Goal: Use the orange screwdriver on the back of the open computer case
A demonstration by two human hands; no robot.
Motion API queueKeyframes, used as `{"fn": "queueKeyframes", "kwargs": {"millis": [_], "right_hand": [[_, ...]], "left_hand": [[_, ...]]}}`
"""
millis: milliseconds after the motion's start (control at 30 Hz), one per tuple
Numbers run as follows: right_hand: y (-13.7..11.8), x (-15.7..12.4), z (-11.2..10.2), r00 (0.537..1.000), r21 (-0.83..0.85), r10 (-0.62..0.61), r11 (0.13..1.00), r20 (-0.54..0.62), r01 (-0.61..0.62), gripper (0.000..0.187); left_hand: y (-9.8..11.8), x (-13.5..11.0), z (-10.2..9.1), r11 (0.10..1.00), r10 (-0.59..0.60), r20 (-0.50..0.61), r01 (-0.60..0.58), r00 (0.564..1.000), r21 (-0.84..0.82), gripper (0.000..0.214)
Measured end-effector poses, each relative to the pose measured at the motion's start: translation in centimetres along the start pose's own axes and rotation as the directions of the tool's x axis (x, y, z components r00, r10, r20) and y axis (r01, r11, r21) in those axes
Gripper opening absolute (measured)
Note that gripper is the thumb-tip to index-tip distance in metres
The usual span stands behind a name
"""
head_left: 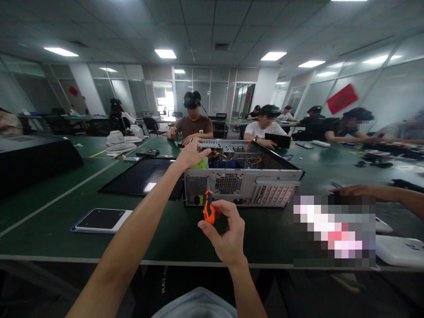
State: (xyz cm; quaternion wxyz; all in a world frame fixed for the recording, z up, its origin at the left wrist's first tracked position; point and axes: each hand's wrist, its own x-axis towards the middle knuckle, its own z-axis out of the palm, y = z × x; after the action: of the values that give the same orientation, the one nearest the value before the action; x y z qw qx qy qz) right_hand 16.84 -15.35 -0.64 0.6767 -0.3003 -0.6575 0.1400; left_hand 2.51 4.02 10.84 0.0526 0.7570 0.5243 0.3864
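Note:
An open desktop computer case (241, 183) lies on its side on the green table, its rear panel with fan grille and slots facing me. My left hand (192, 153) reaches over the case's top left edge and its fingers pinch something small I cannot make out. My right hand (225, 229) is raised in front of the case's rear panel, fingers closed round an orange and black screwdriver (209, 206) held upright by its handle. Wires and blue parts show inside the case.
The black side panel (142, 176) lies flat left of the case. A tablet (101, 219) lies near the table's front edge at left. Another person's forearm (380, 194) reaches in from the right. White fans (121, 143) stand farther back. Several people sit across the table.

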Motion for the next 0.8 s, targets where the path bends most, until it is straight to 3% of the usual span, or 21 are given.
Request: {"fn": "queueKeyframes", "kwargs": {"millis": [67,133,200,300,367,433,500,633,733,800], "right_hand": [[0.1,0.4,0.3,0.997,-0.042,-0.069,0.997,-0.019,0.068,0.038],[0.3,0.7,0.5,0.99,-0.061,-0.131,0.99,-0.042,0.129,0.038],[0.7,0.9,0.7,0.978,-0.063,-0.192,0.98,-0.082,0.187,0.036],[1.2,1.0,0.8,0.943,-0.114,-0.286,0.956,-0.169,0.27,0.032],[1.6,1.0,0.9,0.914,-0.193,-0.352,0.929,-0.201,0.316,0.031],[1.8,1.0,0.9,0.896,-0.266,-0.398,0.901,-0.197,0.342,0.033],[1.9,1.0,0.9,0.889,-0.303,-0.423,0.882,-0.177,0.36,0.035],[1.7,1.2,1.1,0.882,-0.263,-0.423,0.893,-0.207,0.367,0.036],[1.4,1.3,1.0,0.917,-0.166,-0.327,0.941,-0.23,0.294,0.032],[1.1,1.4,0.9,0.939,-0.119,-0.27,0.961,-0.215,0.249,0.03]], "left_hand": [[-0.3,-0.4,-0.2,0.989,0.055,-0.283,-0.091,0.958,-0.115,0.028],[-0.6,-1.3,-0.2,0.973,0.106,-0.537,-0.198,0.837,-0.116,0.02],[-1.1,-2.8,0.3,0.966,0.137,-0.699,-0.25,0.701,-0.06,0.019],[-2.1,-5.7,2.2,0.948,0.202,-0.808,-0.318,0.553,0.019,0.03],[-2.6,-7.7,4.1,0.888,0.326,-0.797,-0.455,0.508,0.073,0.047],[-2.7,-9.3,5.8,0.801,0.441,-0.795,-0.582,0.417,0.139,0.054],[-2.4,-10.2,6.9,0.782,0.501,-0.742,-0.601,0.445,0.167,0.062],[-1.1,-10.4,7.3,0.797,0.577,-0.577,-0.554,0.578,0.241,0.08],[-0.1,-9.8,6.9,0.801,0.577,-0.537,-0.553,0.615,0.228,0.083],[0.3,-9.5,6.8,0.821,0.554,-0.504,-0.536,0.662,0.197,0.084]]}}
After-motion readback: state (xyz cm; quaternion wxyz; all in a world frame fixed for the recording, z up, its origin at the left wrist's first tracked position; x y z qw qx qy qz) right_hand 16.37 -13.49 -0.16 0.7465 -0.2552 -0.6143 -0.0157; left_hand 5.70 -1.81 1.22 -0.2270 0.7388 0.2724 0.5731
